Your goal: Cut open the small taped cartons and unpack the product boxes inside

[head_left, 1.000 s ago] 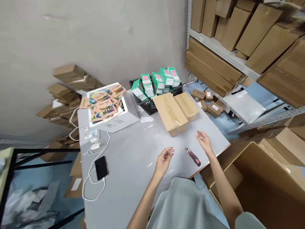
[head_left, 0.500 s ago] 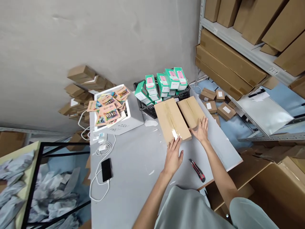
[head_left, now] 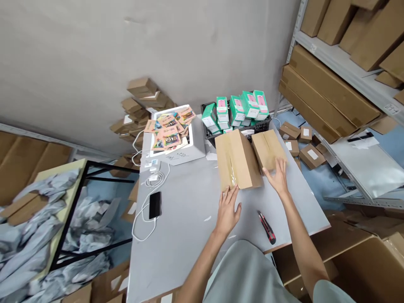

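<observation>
Two taped cardboard boxes lie side by side on the grey table [head_left: 186, 206]. My left hand [head_left: 227, 214] is open, its fingertips touching the near edge of the larger box [head_left: 226, 160], by the shiny end of its tape. The right side of that box faces me broadly. Over the near end of the smaller box [head_left: 268, 147] my right hand [head_left: 278, 177] is spread, fingers on the cardboard and thumb towards the gap between the boxes. A red and black utility knife [head_left: 267, 227] rests on the table between my forearms.
Behind the boxes stands a black crate [head_left: 209, 135] of green and pink cartons [head_left: 237, 110]. Left of it is a white foam box [head_left: 198, 141] holding colourful packets [head_left: 168, 136]. A phone [head_left: 155, 205] lies on its cable. Shelving [head_left: 341, 54] with cardboard boxes rises at right.
My view has swung left, so things sit further right. The larger box now shows much more of its right side. My right hand has its fingers spread wider on the smaller box.
</observation>
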Demonstrator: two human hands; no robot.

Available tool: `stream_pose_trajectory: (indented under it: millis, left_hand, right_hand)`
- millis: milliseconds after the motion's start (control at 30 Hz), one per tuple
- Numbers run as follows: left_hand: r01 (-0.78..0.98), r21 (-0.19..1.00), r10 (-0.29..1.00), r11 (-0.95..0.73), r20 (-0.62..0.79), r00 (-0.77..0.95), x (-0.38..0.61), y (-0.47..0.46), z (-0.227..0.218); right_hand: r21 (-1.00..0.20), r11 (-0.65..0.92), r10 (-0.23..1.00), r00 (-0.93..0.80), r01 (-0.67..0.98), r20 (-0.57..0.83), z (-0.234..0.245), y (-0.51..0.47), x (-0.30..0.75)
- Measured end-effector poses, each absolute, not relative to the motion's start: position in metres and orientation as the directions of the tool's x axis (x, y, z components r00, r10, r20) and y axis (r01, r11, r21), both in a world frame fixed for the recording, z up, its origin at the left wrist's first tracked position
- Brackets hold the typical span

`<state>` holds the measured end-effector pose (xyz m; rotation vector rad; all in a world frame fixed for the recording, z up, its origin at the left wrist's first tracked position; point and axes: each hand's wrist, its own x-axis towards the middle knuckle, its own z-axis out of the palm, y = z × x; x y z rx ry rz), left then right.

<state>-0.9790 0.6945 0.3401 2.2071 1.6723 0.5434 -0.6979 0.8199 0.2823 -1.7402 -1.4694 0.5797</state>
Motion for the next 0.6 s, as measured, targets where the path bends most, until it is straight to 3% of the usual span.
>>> stream_pose_trajectory:
  millis: [267,433,500,600]
  left_hand:
    - [0.829,0.485,0.954,-0.278,0.039,0.298,-1.019,0.613,0.323]
    - [0.662,0.706,0.946,-0.253,0.037,0.322,-1.033,0.566,0.298]
    - [0.542,0.833,0.99,-0.111,0.045,0.134,-1.048,0.566,0.295]
    - [0.198,0.965,0.942,0.172,-0.102,-0.32,-1.087,0.583,0.303]
  right_hand:
    - [-0.876,0.183,0.982,-0.041,0.446,0.184,0.379,0.918,-0.792]
    - [-0.761,0.406,0.9,-0.367,0.506,0.236,0.427,0.907,-0.857]
    - [-0.718,0.464,0.864,-0.443,0.52,0.237,0.43,0.871,-0.879]
    - [-0.658,0.528,0.838,-0.458,0.537,0.298,0.42,0.796,-0.907]
